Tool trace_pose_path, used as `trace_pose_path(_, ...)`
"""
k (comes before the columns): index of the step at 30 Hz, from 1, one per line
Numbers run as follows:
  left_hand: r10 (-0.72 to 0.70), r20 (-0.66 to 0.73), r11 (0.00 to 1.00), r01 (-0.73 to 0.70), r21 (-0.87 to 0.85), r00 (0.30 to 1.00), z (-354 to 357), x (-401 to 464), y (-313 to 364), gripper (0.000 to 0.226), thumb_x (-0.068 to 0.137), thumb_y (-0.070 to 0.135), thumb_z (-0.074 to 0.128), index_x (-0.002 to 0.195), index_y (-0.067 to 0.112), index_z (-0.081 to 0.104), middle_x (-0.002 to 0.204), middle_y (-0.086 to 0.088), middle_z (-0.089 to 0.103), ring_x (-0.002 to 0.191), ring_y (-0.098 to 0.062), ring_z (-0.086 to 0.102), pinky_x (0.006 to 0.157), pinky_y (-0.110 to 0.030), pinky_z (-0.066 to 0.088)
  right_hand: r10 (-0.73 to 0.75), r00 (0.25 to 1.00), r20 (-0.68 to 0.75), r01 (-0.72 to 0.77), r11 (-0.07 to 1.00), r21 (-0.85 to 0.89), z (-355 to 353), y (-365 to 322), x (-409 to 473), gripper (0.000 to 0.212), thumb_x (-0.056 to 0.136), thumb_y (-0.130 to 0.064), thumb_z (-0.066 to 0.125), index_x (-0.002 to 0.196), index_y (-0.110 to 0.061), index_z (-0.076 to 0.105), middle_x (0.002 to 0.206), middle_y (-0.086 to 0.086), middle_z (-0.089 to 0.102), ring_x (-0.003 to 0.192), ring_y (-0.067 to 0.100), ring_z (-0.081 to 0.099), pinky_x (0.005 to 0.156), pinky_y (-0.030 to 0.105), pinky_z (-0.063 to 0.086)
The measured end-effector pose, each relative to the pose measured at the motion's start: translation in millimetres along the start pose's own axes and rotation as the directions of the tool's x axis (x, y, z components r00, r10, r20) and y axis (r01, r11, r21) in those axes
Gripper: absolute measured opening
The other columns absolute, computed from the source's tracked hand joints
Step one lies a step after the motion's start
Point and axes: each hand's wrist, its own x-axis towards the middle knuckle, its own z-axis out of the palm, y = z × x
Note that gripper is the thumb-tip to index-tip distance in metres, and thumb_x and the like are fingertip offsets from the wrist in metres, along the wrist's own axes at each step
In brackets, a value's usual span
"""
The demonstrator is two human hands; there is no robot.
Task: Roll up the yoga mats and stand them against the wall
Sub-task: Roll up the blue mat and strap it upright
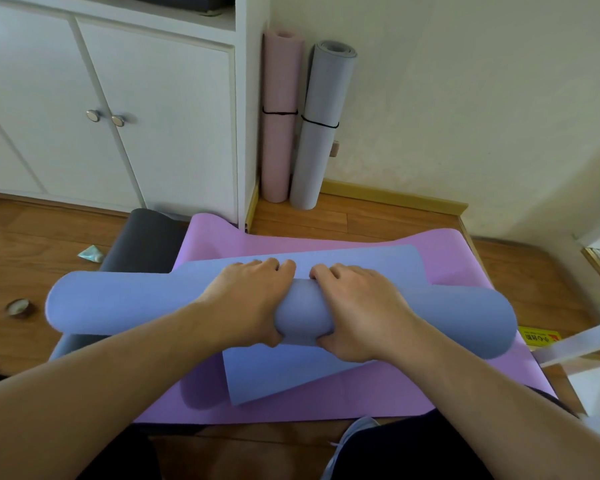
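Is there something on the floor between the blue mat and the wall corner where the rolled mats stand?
Nothing visible blocks it. Beyond the blue mat, held by the left hand and right hand, lies only the flat purple mat, then bare floor up to the pink roll and grey roll.

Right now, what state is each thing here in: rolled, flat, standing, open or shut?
Blue yoga mat: mostly rolled, a flat tail still unrolled.
Purple yoga mat: flat on the floor, under the blue one.
Dark grey mat: lying on the floor, partly covered.
Pink mat: rolled, banded, standing against the wall.
Grey mat: rolled, banded, standing beside it.
Cabinet doors: shut.
Left hand: grips the roll.
Right hand: grips the roll.
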Motion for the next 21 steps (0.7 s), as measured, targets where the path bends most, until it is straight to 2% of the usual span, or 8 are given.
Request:
trace_pose_path(3,-0.037,0.031,0.995,0.040,-0.092,0.999,-7,-1,-5,0.081,0.068,0.064,0.083,0.125,0.029,0.038,0.110,0.011,0.062,0.087,-0.013,0.059,0.069,-0.029,0.049,-0.012,0.999,-0.039,0.009,0.997,-0.071,3,-4,-2,0.100,0.066,-0.057,0.088,0.142,-0.019,0.036,0.126,0.000,0.054,0.113,0.027,0.056,0.093,0.041,0.046)
trace_pose_path(6,-0.038,0.065,0.992,0.046,-0.116,0.997,-5,-4,-2,0.084,0.066,0.062,0.084,0.126,0.030,0.035,0.105,0.011,0.062,0.084,-0.013,0.060,0.063,-0.027,0.048,0.005,1.000,-0.011,-0.006,0.998,-0.065,6,-5,-1,0.085,0.070,-0.053,0.088,0.131,-0.019,0.039,0.117,0.001,0.056,0.105,0.028,0.059,0.078,0.040,0.039)
trace_pose_path(8,-0.017,0.047,0.994,0.022,-0.108,0.999,-1,-4,0,0.081,0.065,0.061,0.083,0.123,0.029,0.037,0.110,0.010,0.059,0.091,-0.014,0.059,0.075,-0.031,0.053,0.017,1.000,-0.009,-0.017,0.999,-0.033,5,-4,0,0.074,0.073,-0.052,0.084,0.124,-0.021,0.040,0.111,0.001,0.059,0.101,0.028,0.062,0.072,0.038,0.036)
trace_pose_path(10,0.014,-0.011,0.999,-0.014,-0.030,1.000,5,-3,0,0.087,0.062,0.065,0.082,0.128,0.026,0.041,0.122,0.007,0.051,0.104,-0.016,0.053,0.089,-0.033,0.051,0.038,0.999,0.006,-0.038,0.999,-0.004,0,-2,1,0.068,0.074,-0.054,0.082,0.120,-0.022,0.042,0.108,0.000,0.061,0.098,0.029,0.064,0.069,0.038,0.039)
trace_pose_path(12,0.023,-0.039,0.999,-0.022,0.049,0.999,7,-1,1,0.097,0.060,0.066,0.085,0.134,0.022,0.041,0.128,0.002,0.046,0.111,-0.020,0.050,0.095,-0.035,0.048,0.054,0.998,0.031,-0.055,0.998,0.027,-2,0,2,0.063,0.072,-0.054,0.079,0.115,-0.024,0.043,0.104,-0.001,0.061,0.093,0.028,0.064,0.067,0.038,0.042)
trace_pose_path(15,0.021,-0.033,0.997,-0.019,0.070,0.999,4,0,6,0.085,0.068,0.061,0.084,0.130,0.023,0.040,0.122,0.003,0.053,0.105,-0.020,0.055,0.086,-0.033,0.047,0.038,0.999,0.028,-0.039,0.999,0.036,1,-1,0,0.064,0.073,-0.052,0.077,0.119,-0.025,0.042,0.105,-0.001,0.061,0.095,0.028,0.064,0.068,0.038,0.043)
trace_pose_path(19,-0.020,-0.004,0.999,0.019,-0.042,1.000,-2,-1,1,0.077,0.066,0.062,0.082,0.120,0.026,0.041,0.108,0.010,0.061,0.087,-0.017,0.061,0.070,-0.033,0.050,-0.028,1.000,-0.012,0.027,0.997,-0.068,7,-5,-3,0.097,0.067,-0.058,0.087,0.141,-0.022,0.036,0.121,0.001,0.052,0.110,0.027,0.055,0.090,0.042,0.046)
trace_pose_path(21,-0.039,0.020,0.995,0.040,-0.088,0.999,-2,-1,-1,0.078,0.064,0.063,0.082,0.119,0.028,0.040,0.104,0.010,0.062,0.083,-0.015,0.061,0.065,-0.032,0.048,-0.003,1.000,0.009,0.004,0.996,-0.085,7,-7,0,0.094,0.068,-0.058,0.089,0.136,-0.020,0.037,0.121,0.003,0.053,0.110,0.028,0.056,0.085,0.041,0.042)
